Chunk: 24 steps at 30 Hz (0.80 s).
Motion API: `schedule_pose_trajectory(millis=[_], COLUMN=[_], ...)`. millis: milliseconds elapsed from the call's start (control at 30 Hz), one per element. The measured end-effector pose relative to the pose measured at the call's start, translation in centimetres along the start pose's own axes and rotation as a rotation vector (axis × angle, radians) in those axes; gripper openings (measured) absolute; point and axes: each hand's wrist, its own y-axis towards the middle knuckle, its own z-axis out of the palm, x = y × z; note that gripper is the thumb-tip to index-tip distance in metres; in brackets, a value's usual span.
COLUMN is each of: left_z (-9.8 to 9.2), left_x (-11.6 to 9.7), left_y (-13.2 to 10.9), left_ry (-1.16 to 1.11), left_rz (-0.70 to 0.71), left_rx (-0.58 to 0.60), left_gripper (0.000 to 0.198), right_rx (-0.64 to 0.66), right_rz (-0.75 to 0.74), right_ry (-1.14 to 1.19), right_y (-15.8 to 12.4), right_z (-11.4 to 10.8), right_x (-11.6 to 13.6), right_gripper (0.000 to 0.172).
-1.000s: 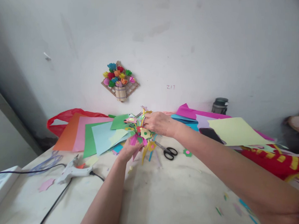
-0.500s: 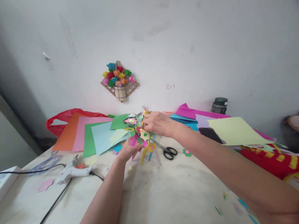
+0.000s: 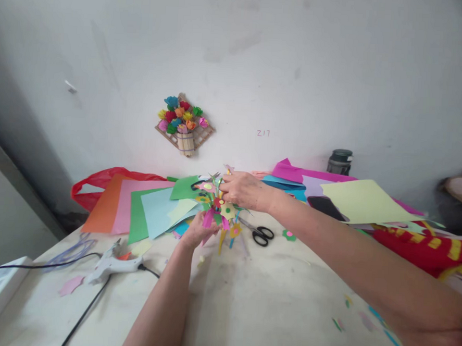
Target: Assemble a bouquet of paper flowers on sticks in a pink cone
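Note:
A bouquet of colourful paper flowers (image 3: pixel 227 210) stands over the middle of the table, with yellow, blue and lilac strips hanging below it. My left hand (image 3: pixel 199 230) is closed around its lower left side, by the magenta wrapping. From the right, my right hand (image 3: pixel 242 189) reaches over the top with curled fingers, pinching a paper flower among the others; the fingertips are partly hidden by the blooms. Black-handled scissors (image 3: pixel 262 236) lie just right of the bouquet, and a loose green flower with a pink centre (image 3: pixel 289 234) rests farther right.
A white glue gun (image 3: pixel 113 266) with its cord lies at the left, near a white power strip (image 3: pixel 1 284). Coloured sheets (image 3: pixel 121 208) are fanned behind it. More sheets (image 3: pixel 364 202), a phone (image 3: pixel 326 208) and a dark bottle (image 3: pixel 339 162) are at the back right.
The flowers have shifted slightly to the right and turned a little in my hands. Both hands keep nearly the same place and hold.

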Motion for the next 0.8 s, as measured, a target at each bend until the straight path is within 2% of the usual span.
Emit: schedule_pose_trajectory(millis=[300,500,667,800], left_z=[-0.4,-0.1,0.0,-0.2], left_x=[0.7,0.0,0.3,1.1], left_y=[0.1,0.0,0.3,0.9], left_ry=[-0.003,0.0,0.051,0.06], left_rz=[0.006,0.021,0.003,-0.027], left_rx=[-0.043,-0.08,-0.142,-0.239], left_gripper=[0.036,0.031,0.027,0.021], right_rx=[-0.007,0.021,0.039,-0.013], right_rz=[0.019,0.063,0.128,0.206], right_ry=[0.018,0.051,0.087,0.116], right_y=[-0.1,-0.7,-0.3,-0.4], right_z=[0.3,-0.3,-0.1,0.4], right_x=[0.1,0.1,0.9,1.1], right_gripper=[0.021,0.02,0.026,0.024])
